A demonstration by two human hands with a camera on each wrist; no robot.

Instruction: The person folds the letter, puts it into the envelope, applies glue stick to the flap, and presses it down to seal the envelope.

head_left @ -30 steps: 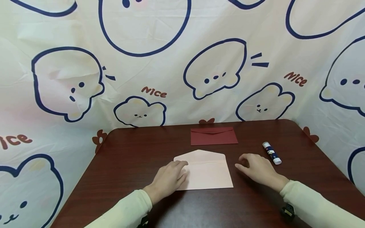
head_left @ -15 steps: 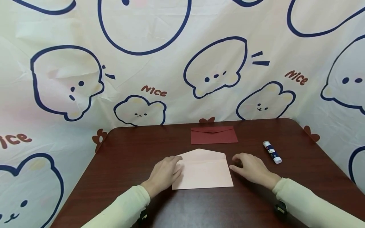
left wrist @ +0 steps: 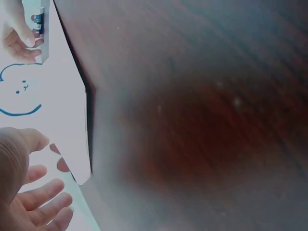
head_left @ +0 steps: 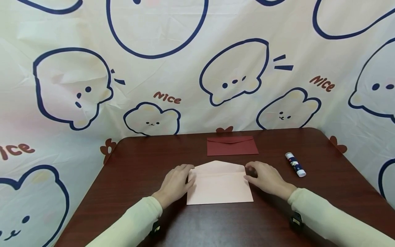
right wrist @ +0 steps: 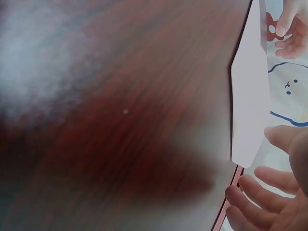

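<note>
A pale pink envelope (head_left: 220,188) lies on the table in the head view, its pointed flap (head_left: 216,168) unfolded toward the far side. My left hand (head_left: 174,183) is at its left edge, with thumb and fingers loosely bent. At the right edge is my right hand (head_left: 267,178), its thumb and index finger spread and close to the paper. Both wrist views show relaxed fingers with gaps between them, beside the pale envelope (left wrist: 67,106); whether any fingertip touches the paper is hard to tell.
A closed dark red envelope (head_left: 232,147) lies farther back on the brown table (head_left: 139,161). Right of it is a glue stick (head_left: 295,164) with white ends. Behind and beside the table hangs a cartoon-printed cloth (head_left: 191,79).
My right hand has moved left to the envelope's right edge. The left hand has shifted slightly left, uncovering more of the envelope's left side.
</note>
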